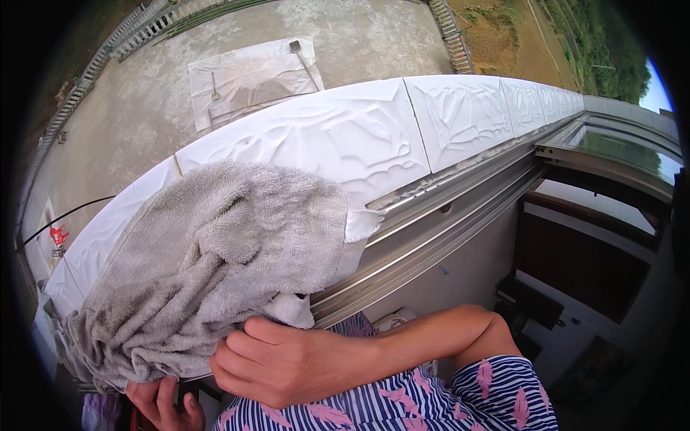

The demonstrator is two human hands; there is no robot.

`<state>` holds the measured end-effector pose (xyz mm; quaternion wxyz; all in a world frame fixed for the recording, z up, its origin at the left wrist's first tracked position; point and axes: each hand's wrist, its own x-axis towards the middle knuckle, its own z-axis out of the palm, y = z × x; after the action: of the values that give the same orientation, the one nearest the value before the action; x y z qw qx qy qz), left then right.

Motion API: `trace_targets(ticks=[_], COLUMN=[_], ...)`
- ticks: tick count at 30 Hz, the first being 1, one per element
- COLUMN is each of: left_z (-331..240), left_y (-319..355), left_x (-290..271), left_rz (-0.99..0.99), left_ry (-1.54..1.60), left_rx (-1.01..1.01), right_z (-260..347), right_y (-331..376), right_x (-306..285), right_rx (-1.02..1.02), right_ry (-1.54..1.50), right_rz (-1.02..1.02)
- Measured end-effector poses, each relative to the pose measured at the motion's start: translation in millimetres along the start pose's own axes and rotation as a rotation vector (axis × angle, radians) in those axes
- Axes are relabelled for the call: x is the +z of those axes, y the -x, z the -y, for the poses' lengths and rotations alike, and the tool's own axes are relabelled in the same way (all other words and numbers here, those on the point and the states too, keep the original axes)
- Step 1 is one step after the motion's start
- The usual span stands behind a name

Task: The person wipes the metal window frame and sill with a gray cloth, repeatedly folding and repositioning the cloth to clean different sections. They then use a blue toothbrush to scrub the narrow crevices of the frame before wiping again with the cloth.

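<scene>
A damp-looking grey terry towel [237, 244] lies bunched and creased over the window sill and its metal track. A pale label [363, 224] sticks out at its right edge. My right hand [277, 363] is closed, its fingers curled against the towel's near edge, with the forearm coming across from the right. Lower and further left, my left hand [164, 406] has bent fingers at the towel's lower edge; part of that hand is cut off by the picture's rim. Both hands appear to grip the cloth, though folds hide some of the fingertips.
White relief-patterned tiles [460, 115] form the outer ledge. Silver window tracks [431, 223] run right to a sliding glass pane [618, 147]. Far below is a concrete yard [374, 39] with a pale sheet [251, 75] and a red chair [59, 235]. Dark furniture [582, 266] stands indoors.
</scene>
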<state>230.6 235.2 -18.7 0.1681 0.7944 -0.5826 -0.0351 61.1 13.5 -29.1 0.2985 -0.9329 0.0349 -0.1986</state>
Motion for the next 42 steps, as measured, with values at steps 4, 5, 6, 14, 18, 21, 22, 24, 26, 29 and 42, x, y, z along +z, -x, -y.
trace_targets(ticks=[4, 5, 6, 14, 18, 21, 22, 24, 26, 29, 42], left_z=[-31.8, -45.1, -55.6, -115.3, -121.5, -122.8, -121.8, -118.4, -113.5, -99.7, -77.2], left_y=[-38.2, -43.8, -53.8, -107.6, -100.2, -103.5, -105.6, -104.6, -101.6, -93.3, -73.1], left_x=[10.1, 15.1, 20.3, 50.7, 49.2, 41.8, 39.6, 36.6, 37.8, 35.3, 38.4], left_rz=[0.081, 0.041, -0.009, -0.061, -0.061, 0.038, 0.069, 0.066, 0.014, -0.034, -0.038], left_ry=[0.043, 0.041, 0.108, 0.162, 0.180, 0.237, 0.248, 0.263, 0.275, 0.222, 0.235], left_rx=[0.054, 0.070, 0.107, 0.196, 0.164, 0.141, 0.152, 0.165, 0.184, 0.146, 0.129], right_z=[-15.7, -18.6, -22.8, -45.2, -35.8, -26.8, -25.2, -23.3, -19.8, -18.6, 11.7], right_y=[21.8, 25.6, 32.8, 65.9, 42.2, 28.4, 20.5, 0.7, -4.3, -14.9, -34.3], right_x=[-29.7, -41.1, -53.5, -125.7, -140.0, -147.2, -149.0, -151.5, -148.3, -148.4, -117.8], right_rx=[0.047, 0.049, 0.046, 0.355, 0.365, 0.526, 0.623, 0.805, 0.818, 0.950, 1.015], right_ry=[0.079, 0.104, 0.140, 0.212, 0.216, 0.117, 0.040, -0.112, -0.136, -0.216, -0.345], right_rz=[0.013, 0.041, 0.070, 0.235, 0.465, 0.694, 0.755, 0.875, 0.893, 0.936, 0.997])
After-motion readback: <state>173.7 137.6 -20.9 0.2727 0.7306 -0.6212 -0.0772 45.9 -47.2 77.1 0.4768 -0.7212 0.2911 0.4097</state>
